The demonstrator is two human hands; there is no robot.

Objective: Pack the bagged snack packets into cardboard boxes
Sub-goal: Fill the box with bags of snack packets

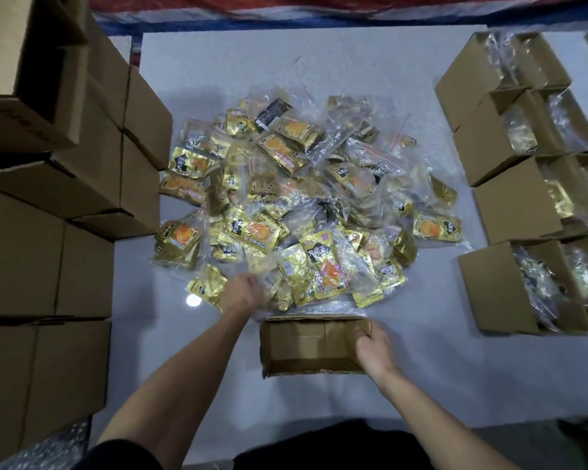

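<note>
Cardboard boxes (pixel 48 232) stack at left; bagged snack packets (pixel 302 198) heap mid-table beyond an open box (pixel 306 344) — right hand (pixel 375 351) grips its right end. Left hand (pixel 241 295) touches the heap's near edge — blurred, grasp unclear.

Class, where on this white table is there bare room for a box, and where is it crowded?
Bare: white table right of the small brown cardboard box the right hand grips; also the far strip beyond the heap of bagged gold snack packets. Crowded: that heap, mid-table.
</note>
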